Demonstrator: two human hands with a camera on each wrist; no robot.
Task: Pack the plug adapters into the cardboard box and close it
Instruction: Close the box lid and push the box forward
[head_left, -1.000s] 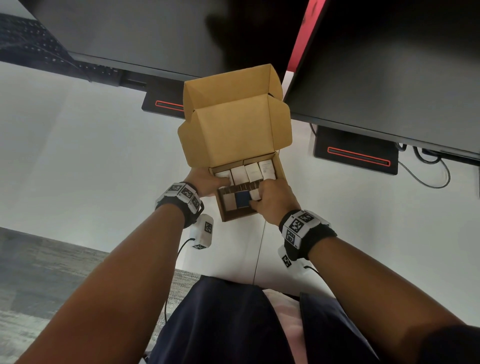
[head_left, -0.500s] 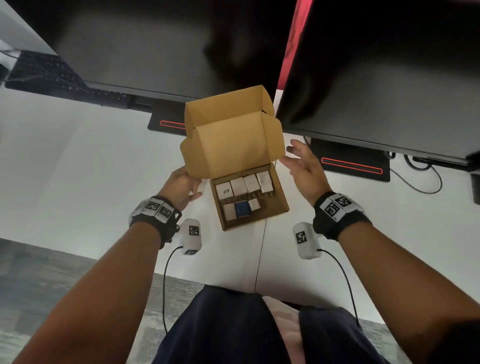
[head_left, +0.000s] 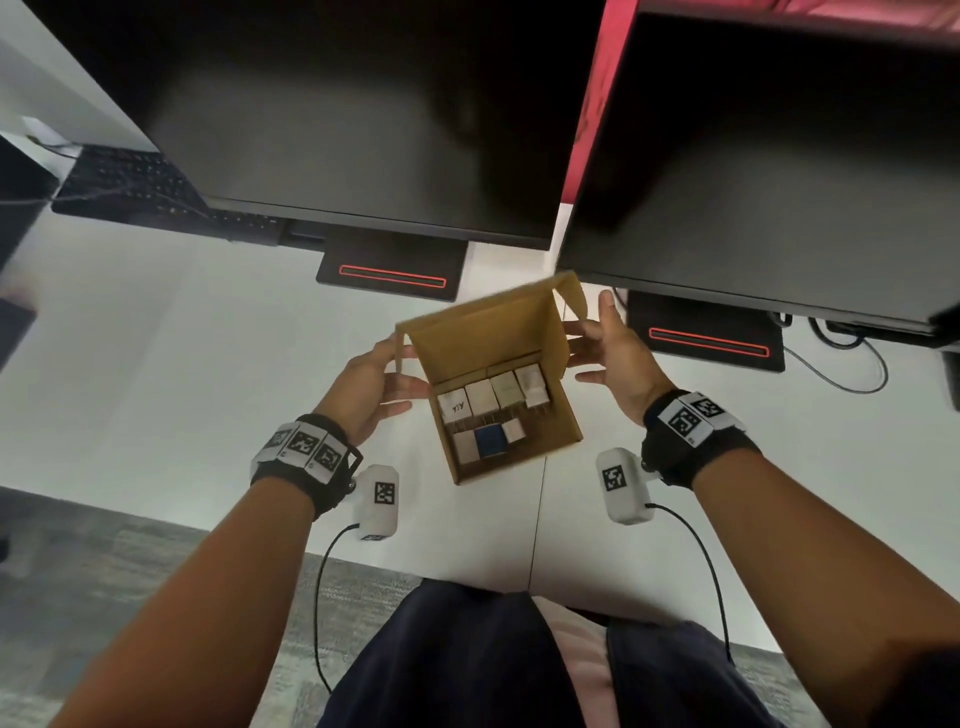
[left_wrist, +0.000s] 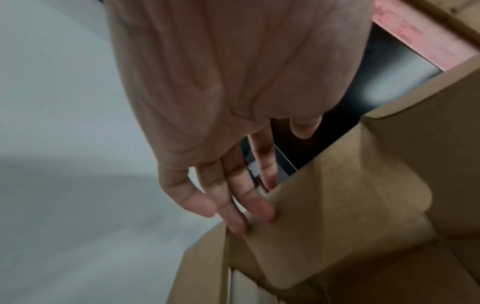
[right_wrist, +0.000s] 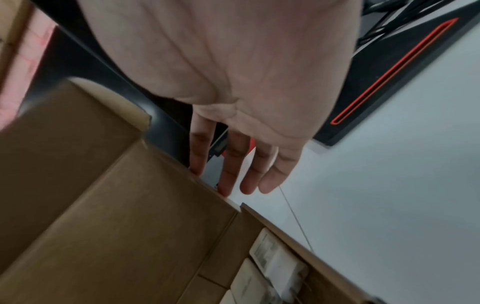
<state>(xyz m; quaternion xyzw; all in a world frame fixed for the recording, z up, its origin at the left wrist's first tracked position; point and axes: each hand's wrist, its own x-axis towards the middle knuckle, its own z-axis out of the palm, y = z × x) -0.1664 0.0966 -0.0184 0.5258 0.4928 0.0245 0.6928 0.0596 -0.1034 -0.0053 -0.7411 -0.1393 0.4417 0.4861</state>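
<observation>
The brown cardboard box (head_left: 551, 437) sits on the white desk with its lid (head_left: 483, 338) raised and tilted over the back. Several white plug adapters (head_left: 491, 397) and one blue adapter (head_left: 491, 440) lie packed inside. My left hand (head_left: 387, 371) is at the lid's left side flap (head_left: 401, 349), its straight fingers (left_wrist: 249, 218) touching the cardboard. My right hand (head_left: 592, 322) is at the lid's right flap (head_left: 571, 296), its straight fingers (right_wrist: 200, 162) against the lid's edge. Neither hand holds an adapter.
Two dark monitors (head_left: 363, 114) (head_left: 769, 156) hang over the back of the desk (head_left: 182, 389), their stands (head_left: 392, 270) (head_left: 709, 340) just behind the box. A keyboard (head_left: 130, 187) lies back left, cables (head_left: 841, 364) at the right. The desk's near edge is close to my body.
My right hand has left the adapters in the box and gone to the lid's right side. My left hand has moved up to the left flap. The lid has tipped forward.
</observation>
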